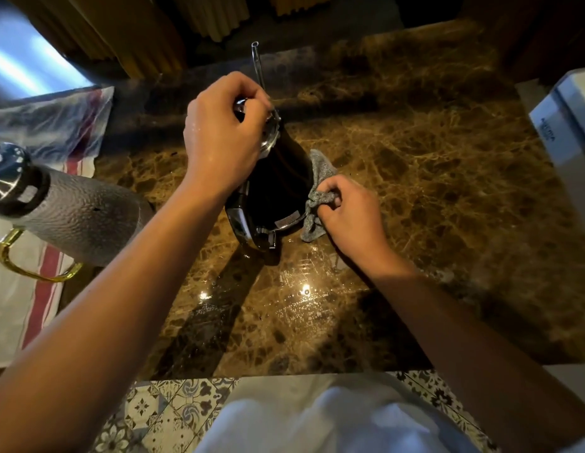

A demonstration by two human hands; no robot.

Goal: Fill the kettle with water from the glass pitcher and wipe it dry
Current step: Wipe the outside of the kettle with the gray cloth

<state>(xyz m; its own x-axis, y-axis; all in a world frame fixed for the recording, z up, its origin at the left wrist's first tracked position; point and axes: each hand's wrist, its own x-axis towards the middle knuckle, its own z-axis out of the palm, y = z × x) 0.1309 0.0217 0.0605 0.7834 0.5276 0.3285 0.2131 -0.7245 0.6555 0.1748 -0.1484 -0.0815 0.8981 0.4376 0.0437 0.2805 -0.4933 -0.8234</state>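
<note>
Kettle [278, 188] upright on counter [415, 178], thin spout [257, 65] pointing away. Left hand [224, 132] curled around its top; right hand [348, 212] pinches cloth [320, 178] against its right side.

A polished brown marble table [431, 197] with pale veins fills the scene, bright lamp glints mirrored near its front edge. Below that edge lies a patterned tile floor [160, 410]. Yellow pleated curtains [147, 31] hang beyond the far edge. A striped cloth [39, 289] covers the left side; a white box [565, 125] sits at the right edge.
</note>
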